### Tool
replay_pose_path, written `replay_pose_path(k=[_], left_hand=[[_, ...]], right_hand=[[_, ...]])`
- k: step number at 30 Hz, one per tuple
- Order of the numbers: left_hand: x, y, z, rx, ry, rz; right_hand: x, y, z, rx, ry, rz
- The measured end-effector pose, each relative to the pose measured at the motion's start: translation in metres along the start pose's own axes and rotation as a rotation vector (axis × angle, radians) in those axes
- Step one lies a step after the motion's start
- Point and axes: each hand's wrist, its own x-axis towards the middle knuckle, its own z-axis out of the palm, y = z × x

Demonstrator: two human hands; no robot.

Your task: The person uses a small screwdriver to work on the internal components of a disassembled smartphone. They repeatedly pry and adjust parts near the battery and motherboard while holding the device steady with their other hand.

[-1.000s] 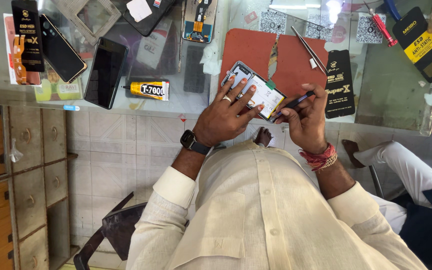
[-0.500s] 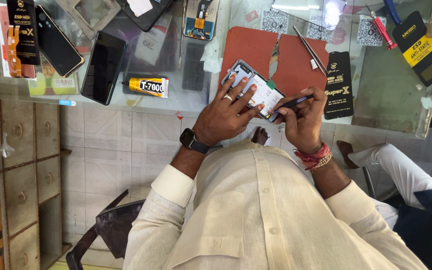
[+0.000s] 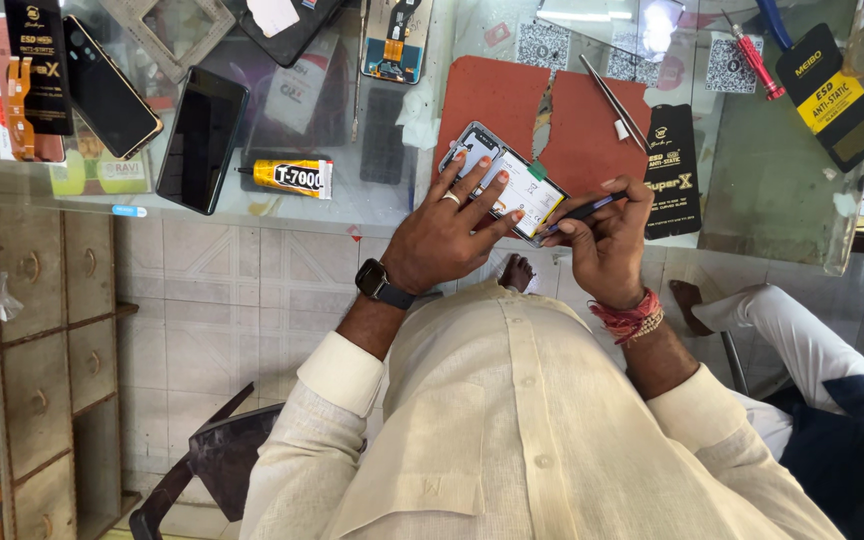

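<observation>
An opened phone [image 3: 520, 185] with its back off lies on a red mat [image 3: 497, 100] at the edge of a glass counter [image 3: 762, 200]. My left hand [image 3: 447, 230], with a ring and a dark watch on the wrist, spreads its fingers over the phone and holds it down. My right hand [image 3: 607, 240], with red thread bands at the wrist, grips a dark thin tool [image 3: 584, 210] whose tip points at the phone's near edge.
A yellow glue tube [image 3: 292, 178], two dark phones [image 3: 202, 138] [image 3: 112, 88], metal tweezers [image 3: 612, 102], a red screwdriver [image 3: 752, 55] and black flat packs [image 3: 672, 170] lie on the counter. Wooden drawers [image 3: 37, 350] stand left. Another person's legs [image 3: 812, 340] are at right.
The view has shifted slightly. Both hands stay on the phone and tool, with hardly any movement.
</observation>
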Motion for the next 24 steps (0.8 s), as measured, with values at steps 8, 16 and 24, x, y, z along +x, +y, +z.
replay_pose_path(k=[8, 16, 24], left_hand=[[0.0010, -0.0006, -0.0012, -0.010, 0.003, 0.003], [-0.0015, 0.0002, -0.0034, 0.022, -0.007, 0.009], [-0.0026, -0.0002, -0.0018, 0.016, -0.003, 0.013]], right_hand=[[0.0046, -0.0005, 0.0059, -0.067, 0.019, -0.037], [0.0030, -0.0052, 0.0030, 0.001, 0.022, 0.016], [0.0046, -0.0035, 0.0100, -0.146, 0.023, -0.059]])
